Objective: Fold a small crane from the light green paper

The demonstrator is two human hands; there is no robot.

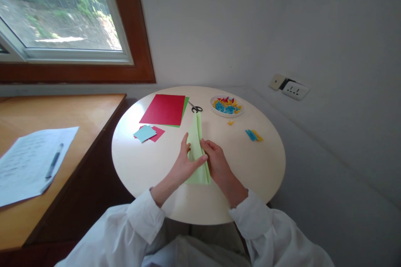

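Note:
A light green sheet of paper [194,133], folded lengthwise with its right edge raised, is between my hands over the round table. My left hand [184,160] has its thumb across the paper and its fingers along the left side, gripping it. At the raised right edge, my right hand [217,160] pinches the fold between thumb and fingers. Just beyond the paper's far end lie black-handled scissors [196,109]. Some of the paper's near part is hidden behind my left hand.
Red paper [164,109] lies over a green sheet at the back left, with small blue squares [145,133] nearer. A white plate [216,112] holds small folded paper pieces. Blue and yellow strips [251,135] lie right. A wooden desk [94,108] stands left.

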